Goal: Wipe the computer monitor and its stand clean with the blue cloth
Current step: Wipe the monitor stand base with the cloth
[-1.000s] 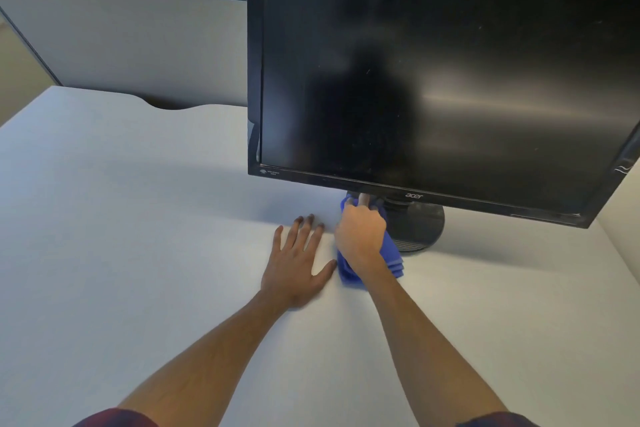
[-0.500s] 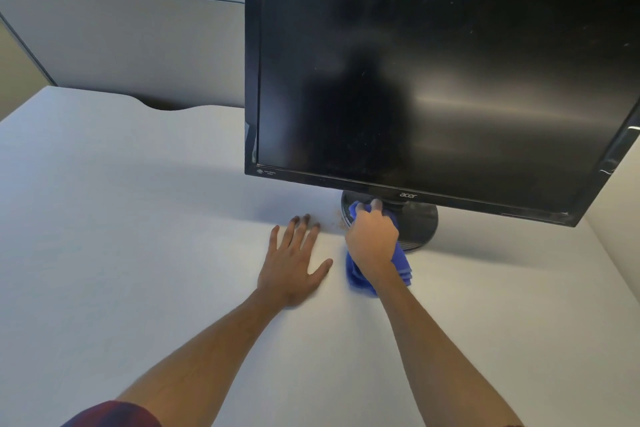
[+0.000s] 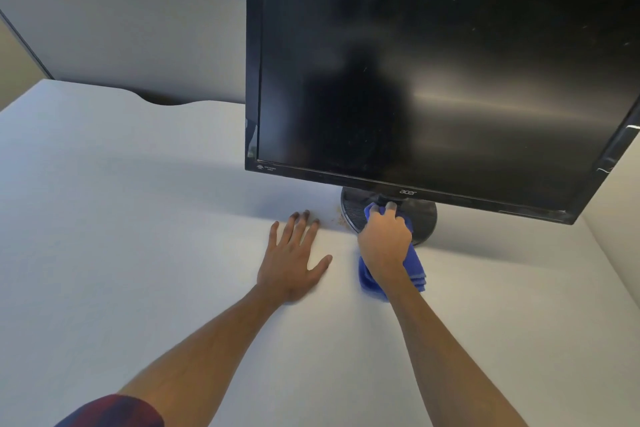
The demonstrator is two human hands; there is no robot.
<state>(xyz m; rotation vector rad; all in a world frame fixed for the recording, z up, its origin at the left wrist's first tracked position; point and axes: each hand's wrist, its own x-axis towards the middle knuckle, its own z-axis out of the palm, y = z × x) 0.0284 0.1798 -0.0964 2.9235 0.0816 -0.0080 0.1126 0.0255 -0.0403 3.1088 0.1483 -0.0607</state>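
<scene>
Two hands are down in front of you on the pale grey table point(image 3: 104, 218). Starting at the left, your left hand point(image 3: 291, 260) lies flat, palm down, fingers spread, holding nothing; it rests just beside the stand, at about nine o'clock from it. Some small brownish crumbs point(image 3: 341, 217) sit on the table between its fingertips and the base. Next, your right hand point(image 3: 384, 243) is closed around the folded blue microfibre cloth point(image 3: 414, 269), pressing it onto the round black plastic stand base point(image 3: 424, 222); the cloth's loose end trails back over the base edge toward six o'clock. The stand's neck rises at twelve o'clock from your right fingertips, directly under the black flat-panel computer monitor point(image 3: 433, 80). The right hand is the nearer one, so I judge the wipe should carry on clockwise round the base toward three o'clock.
</scene>
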